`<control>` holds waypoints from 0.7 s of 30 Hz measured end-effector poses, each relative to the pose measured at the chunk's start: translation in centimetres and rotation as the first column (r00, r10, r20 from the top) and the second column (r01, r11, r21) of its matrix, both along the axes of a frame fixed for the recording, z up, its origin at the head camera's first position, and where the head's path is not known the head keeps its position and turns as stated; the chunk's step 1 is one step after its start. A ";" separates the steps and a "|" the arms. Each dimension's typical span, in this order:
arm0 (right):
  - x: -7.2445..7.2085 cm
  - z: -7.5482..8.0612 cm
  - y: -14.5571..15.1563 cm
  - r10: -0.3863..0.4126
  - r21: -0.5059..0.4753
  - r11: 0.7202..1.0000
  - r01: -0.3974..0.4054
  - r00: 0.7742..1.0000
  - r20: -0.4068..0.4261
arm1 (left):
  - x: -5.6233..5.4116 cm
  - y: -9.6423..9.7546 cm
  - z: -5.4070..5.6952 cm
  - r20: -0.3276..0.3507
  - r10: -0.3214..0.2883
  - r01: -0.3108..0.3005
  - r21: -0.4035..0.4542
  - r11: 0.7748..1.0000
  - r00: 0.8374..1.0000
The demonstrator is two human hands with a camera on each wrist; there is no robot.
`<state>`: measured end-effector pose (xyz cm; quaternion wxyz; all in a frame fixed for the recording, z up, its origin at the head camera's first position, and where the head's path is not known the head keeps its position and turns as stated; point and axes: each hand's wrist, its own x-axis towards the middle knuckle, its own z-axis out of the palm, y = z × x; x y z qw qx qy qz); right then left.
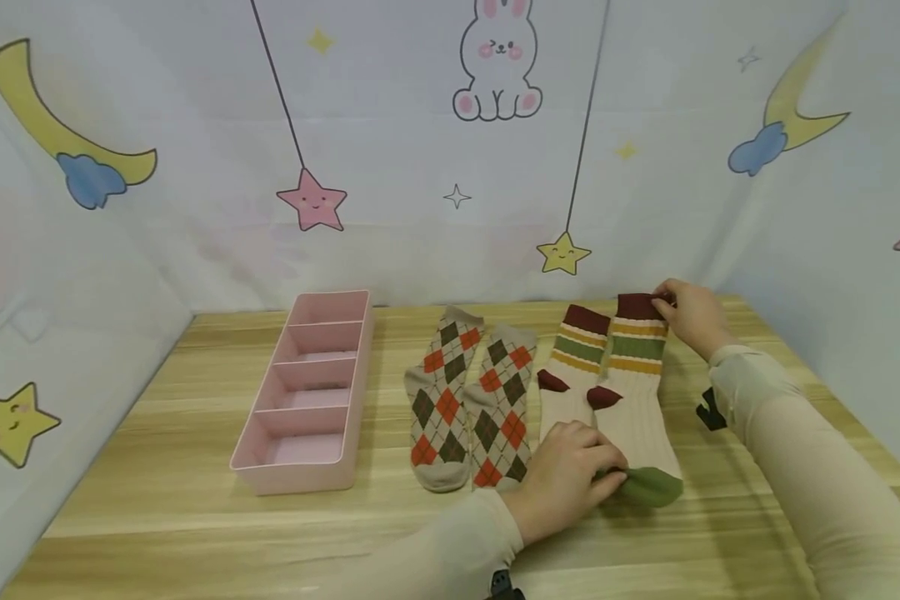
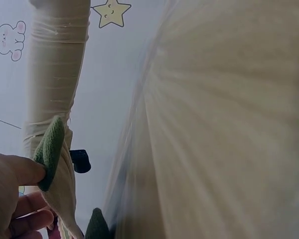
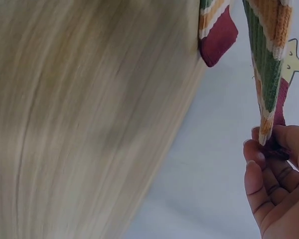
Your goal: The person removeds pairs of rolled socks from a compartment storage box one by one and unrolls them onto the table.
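Note:
My right hand (image 1: 696, 318) pinches the dark red cuff of a striped sock (image 1: 637, 400), cream with green, orange and maroon parts. At its other end, my left hand (image 1: 567, 475) pinches the green toe (image 2: 54, 149) between thumb and fingers. In the right wrist view the cuff end hangs folded from the fingers of the right hand (image 3: 279, 179). Its matching sock (image 1: 579, 350) lies alongside to the left, its lower part hidden behind my left hand. Further left lie two argyle socks, one (image 1: 444, 400) beside the other (image 1: 504, 400), beige with orange and dark green diamonds.
A pink box (image 1: 351, 400) with several compartments stands on the wooden table (image 1: 157, 467), left of the socks. Behind the table's far edge hangs a white cloth backdrop (image 1: 405, 150) printed with stars, moons and a rabbit. A black strap piece (image 1: 711, 410) sits at my right wrist.

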<state>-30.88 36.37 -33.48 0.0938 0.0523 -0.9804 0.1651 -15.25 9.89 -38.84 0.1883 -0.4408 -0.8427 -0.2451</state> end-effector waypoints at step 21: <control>-0.3 -1.8 1.1 -0.017 0.010 1.000 0.016 0.998 0.063 | -0.2 1.9 -0.6 -0.016 -0.033 0.030 -0.179 0.983 0.999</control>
